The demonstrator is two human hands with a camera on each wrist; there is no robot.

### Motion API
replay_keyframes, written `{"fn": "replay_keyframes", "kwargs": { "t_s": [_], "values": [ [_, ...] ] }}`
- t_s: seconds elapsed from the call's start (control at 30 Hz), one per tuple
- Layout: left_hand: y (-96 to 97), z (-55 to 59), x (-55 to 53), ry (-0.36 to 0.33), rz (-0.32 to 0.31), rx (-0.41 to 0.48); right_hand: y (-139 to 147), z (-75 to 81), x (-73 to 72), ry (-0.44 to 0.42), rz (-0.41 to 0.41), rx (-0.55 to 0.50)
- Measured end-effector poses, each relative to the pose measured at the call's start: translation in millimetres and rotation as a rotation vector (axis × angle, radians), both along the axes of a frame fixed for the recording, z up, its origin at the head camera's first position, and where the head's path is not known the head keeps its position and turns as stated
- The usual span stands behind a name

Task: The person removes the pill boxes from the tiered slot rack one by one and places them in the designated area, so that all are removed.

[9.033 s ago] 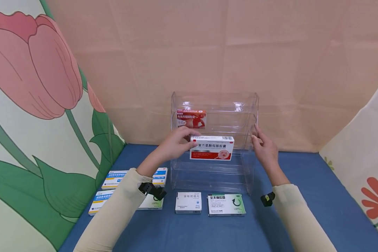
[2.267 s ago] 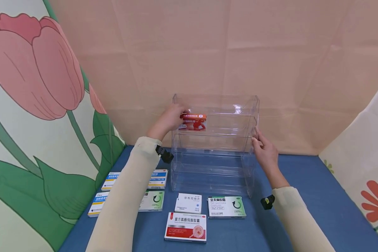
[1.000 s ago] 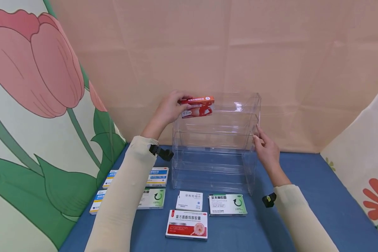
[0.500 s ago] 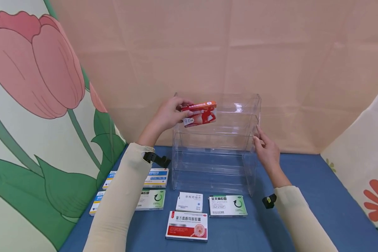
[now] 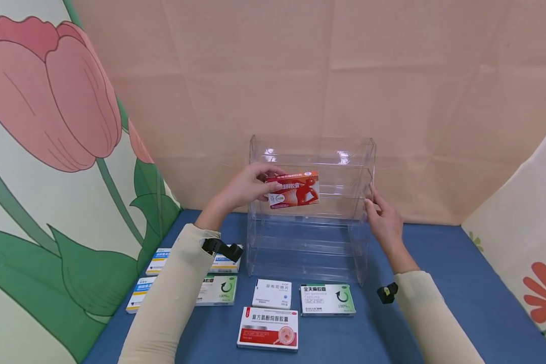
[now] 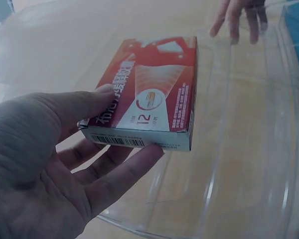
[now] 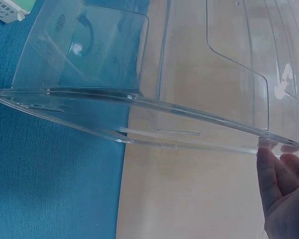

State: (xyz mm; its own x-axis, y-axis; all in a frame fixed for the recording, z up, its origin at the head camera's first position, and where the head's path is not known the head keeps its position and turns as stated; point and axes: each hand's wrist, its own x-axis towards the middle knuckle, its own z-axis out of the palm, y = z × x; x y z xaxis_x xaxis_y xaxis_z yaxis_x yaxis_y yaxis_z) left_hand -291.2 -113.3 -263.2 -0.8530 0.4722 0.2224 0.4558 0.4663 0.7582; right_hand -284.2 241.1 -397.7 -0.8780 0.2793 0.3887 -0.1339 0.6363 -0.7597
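Note:
My left hand [image 5: 250,188] holds a red medicine box [image 5: 296,192] by its left end, thumb on the printed face and fingers beneath, as the left wrist view shows. The box is in front of the upper tiers of a clear acrylic display rack [image 5: 307,253], tilted slightly and apart from the tabletop. At the rack's right side my right hand [image 5: 384,217] pinches the edge of the side panel. In the right wrist view, the fingertips [image 7: 264,154] of that hand meet the clear side panel [image 7: 199,117].
Before the rack lie a red-and-white box [image 5: 268,328], a small white box [image 5: 272,294] and a green-and-white box [image 5: 327,299]. Further left, blue-and-white boxes [image 5: 141,293] and another green-and-white box [image 5: 218,290] are partly behind the left sleeve. A peach cloth [image 5: 318,76] hangs behind.
The red-and-white box went from the left hand to the table. The left hand then lifted the red box from the rack's upper tier and brought it forward and down. The right hand stayed put.

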Motion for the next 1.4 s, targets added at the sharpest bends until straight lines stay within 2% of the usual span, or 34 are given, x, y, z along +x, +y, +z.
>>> {"fn": "replay_keyframes", "kwargs": {
  "t_s": [0.27, 0.5, 0.87, 1.1, 1.4],
  "values": [
    [3.4, -16.1, 7.2, -0.067, -0.064, 0.023, 1.0, 0.4, -1.6, 0.022, -0.012, 0.010],
    [16.6, -32.2, 24.2, -0.083, -0.158, 0.010, 0.4, 1.4, 1.1, 0.010, -0.005, 0.010],
    [38.2, -70.9, 40.1, -0.170, -0.215, -0.042, 1.0, 5.4, 4.0, 0.012, 0.014, 0.012],
    [50.7, -96.8, 53.7, -0.290, -0.248, -0.046, 0.2, 6.9, 6.7, -0.013, 0.016, -0.011],
    [61.7, -128.6, 72.4, -0.476, -0.305, 0.015, 1.3, 7.4, 6.7, 0.036, 0.026, 0.022]
  ]
}}
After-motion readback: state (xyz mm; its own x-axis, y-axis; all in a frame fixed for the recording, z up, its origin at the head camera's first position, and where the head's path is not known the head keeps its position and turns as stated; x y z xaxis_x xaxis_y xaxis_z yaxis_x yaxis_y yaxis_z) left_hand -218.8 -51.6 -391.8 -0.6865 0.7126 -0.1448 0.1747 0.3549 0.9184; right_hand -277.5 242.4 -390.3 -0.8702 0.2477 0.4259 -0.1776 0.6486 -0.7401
